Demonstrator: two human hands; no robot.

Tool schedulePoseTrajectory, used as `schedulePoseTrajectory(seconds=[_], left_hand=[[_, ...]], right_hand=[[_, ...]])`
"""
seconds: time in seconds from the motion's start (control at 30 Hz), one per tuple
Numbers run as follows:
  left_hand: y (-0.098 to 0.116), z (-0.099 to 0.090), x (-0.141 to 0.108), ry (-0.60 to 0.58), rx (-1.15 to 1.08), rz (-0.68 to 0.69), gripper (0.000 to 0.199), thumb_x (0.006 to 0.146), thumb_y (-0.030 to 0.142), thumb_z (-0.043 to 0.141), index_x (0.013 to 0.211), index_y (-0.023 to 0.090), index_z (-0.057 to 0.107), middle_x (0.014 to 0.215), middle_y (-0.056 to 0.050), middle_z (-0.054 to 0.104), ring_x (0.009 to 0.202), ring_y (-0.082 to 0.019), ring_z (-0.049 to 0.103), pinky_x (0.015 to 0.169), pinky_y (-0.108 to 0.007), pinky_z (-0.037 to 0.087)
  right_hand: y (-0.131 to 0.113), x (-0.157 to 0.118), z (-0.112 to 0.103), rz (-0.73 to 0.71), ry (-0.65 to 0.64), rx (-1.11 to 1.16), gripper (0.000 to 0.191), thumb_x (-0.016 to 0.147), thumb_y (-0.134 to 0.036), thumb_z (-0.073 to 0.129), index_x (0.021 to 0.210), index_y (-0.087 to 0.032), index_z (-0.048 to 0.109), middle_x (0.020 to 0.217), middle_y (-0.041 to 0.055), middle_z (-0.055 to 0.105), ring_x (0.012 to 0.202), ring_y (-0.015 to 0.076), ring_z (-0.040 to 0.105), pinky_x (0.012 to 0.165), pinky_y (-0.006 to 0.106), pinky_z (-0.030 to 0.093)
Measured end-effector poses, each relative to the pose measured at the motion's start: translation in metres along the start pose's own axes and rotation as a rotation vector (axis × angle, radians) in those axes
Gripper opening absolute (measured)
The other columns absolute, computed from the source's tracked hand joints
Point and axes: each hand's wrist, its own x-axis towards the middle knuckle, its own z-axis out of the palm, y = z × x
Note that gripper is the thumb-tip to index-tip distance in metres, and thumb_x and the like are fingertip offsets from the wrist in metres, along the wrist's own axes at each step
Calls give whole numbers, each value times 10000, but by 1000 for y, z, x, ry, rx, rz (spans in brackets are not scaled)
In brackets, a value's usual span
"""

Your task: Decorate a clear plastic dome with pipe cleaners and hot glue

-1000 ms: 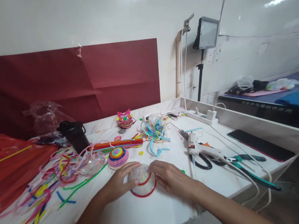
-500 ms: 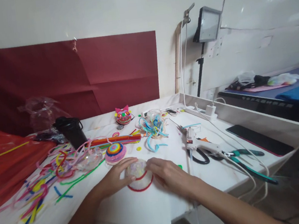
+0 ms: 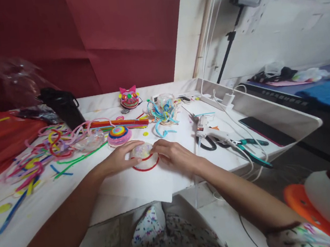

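Observation:
A clear dome [image 3: 146,164] with red strips around its rim and across its middle sits on a white sheet [image 3: 157,188] at the table's front. My left hand [image 3: 121,159] grips the dome's left side, thumb on its front. At its right side, my right hand [image 3: 171,154] has its fingers bent against the dome and the red strip. Just behind stands a second dome [image 3: 119,135] covered in coloured rings. The undersides of my right fingers are hidden.
Tangled coloured strips [image 3: 56,143] and a black bottle [image 3: 63,108] are at the left. Further back are a pink cat-like figure [image 3: 129,98] and blue strips [image 3: 164,113]. Rightward lie a glue gun [image 3: 211,130], green-handled pliers [image 3: 254,154] and a black phone [image 3: 266,131].
The view has tilted down and turned, so the table appears higher and my lap shows. Both hands remain at the clear dome.

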Motion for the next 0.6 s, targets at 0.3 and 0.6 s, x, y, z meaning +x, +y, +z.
schedulePoseTrajectory(seconds=[0.3,0.6], left_hand=[[7,4,1,27,-15,-30,581,772,365,598,1311,170,508,1354,-99,571,1250,-267,517,1074,-395,390],[0,4,1,9,-119,-35,571,792,402,623,1310,196,503,1341,-84,575,1222,-261,535,1036,-377,420]], right_hand=[[-1,-4,1,5,-26,-22,373,817,14,481,1130,-139,614,1159,143,596,1013,205,628,847,331,521],[1,-4,-2,-1,-21,32,405,779,13,488,1149,-116,589,1175,157,605,1070,223,606,888,352,510]])
